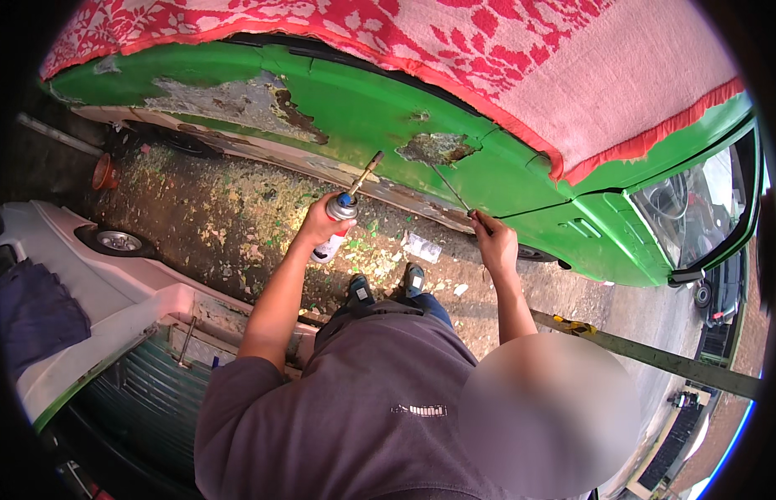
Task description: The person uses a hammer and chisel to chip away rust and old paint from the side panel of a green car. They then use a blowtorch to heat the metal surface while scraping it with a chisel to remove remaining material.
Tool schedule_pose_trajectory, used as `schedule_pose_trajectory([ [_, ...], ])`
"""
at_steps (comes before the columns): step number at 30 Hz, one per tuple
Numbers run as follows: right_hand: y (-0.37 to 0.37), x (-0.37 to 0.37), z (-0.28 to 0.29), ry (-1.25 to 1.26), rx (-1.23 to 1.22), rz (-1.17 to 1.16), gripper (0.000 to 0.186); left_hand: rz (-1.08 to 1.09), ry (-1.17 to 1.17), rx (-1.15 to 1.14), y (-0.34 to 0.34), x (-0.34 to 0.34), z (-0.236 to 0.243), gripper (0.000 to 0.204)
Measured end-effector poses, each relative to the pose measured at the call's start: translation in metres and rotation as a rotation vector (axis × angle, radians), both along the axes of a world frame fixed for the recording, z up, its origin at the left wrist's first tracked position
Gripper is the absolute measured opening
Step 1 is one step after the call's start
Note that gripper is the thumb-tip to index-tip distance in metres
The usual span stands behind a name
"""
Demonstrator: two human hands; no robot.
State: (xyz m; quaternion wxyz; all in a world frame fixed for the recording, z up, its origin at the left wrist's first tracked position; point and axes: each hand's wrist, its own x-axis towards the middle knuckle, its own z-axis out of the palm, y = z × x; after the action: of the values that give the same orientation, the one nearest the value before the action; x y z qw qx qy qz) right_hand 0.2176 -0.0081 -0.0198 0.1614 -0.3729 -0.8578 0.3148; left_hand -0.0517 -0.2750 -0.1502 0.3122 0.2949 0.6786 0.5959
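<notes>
My left hand (318, 220) is closed around a gas blowtorch (344, 210), a red and white canister with a blue-trimmed head. Its brass nozzle points up and slightly right toward the lower side of a green vehicle (363, 100). In my right hand (498, 245) is a thin metal scraping tool (451, 188) with a dark handle. The tool's tip is at the lower edge of a bare, peeled patch (438, 149) in the green paint; whether it touches the surface I cannot tell. No flame is visible.
A red and pink patterned cloth (455, 42) covers the vehicle's upper part. Paint flakes litter the ground (230, 208) around my feet. Behind me on the left stands a pale car body (71, 242) with a dark cloth (38, 312). A long bar (655, 353) extends at the right.
</notes>
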Motion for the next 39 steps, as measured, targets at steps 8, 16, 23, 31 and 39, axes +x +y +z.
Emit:
schedule_pose_trajectory([
  [8, 0.0, 0.002, 0.01, -0.027, 0.007, -0.009, 0.026, 0.014, -0.02, 0.037, 0.015, 0.004, 0.011, 0.062],
  [16, 0.002, 0.009, 0.001, -0.006, -0.014, -0.041, 0.026, 0.015, -0.047, 0.009, 0.01, 0.004, -0.004, 0.057],
  [23, 0.005, 0.016, -0.006, 0.025, 0.011, -0.058, 0.026, -0.009, -0.027, 0.042, 0.029, 0.008, 0.003, 0.054],
  [31, 0.006, 0.021, -0.012, 0.032, -0.028, -0.077, 0.026, -0.019, -0.096, -0.012, 0.022, 0.006, -0.002, 0.059],
  [39, 0.007, 0.019, -0.014, 0.054, -0.068, -0.075, 0.027, 0.026, -0.054, 0.04, 0.021, 0.007, 0.001, 0.062],
])
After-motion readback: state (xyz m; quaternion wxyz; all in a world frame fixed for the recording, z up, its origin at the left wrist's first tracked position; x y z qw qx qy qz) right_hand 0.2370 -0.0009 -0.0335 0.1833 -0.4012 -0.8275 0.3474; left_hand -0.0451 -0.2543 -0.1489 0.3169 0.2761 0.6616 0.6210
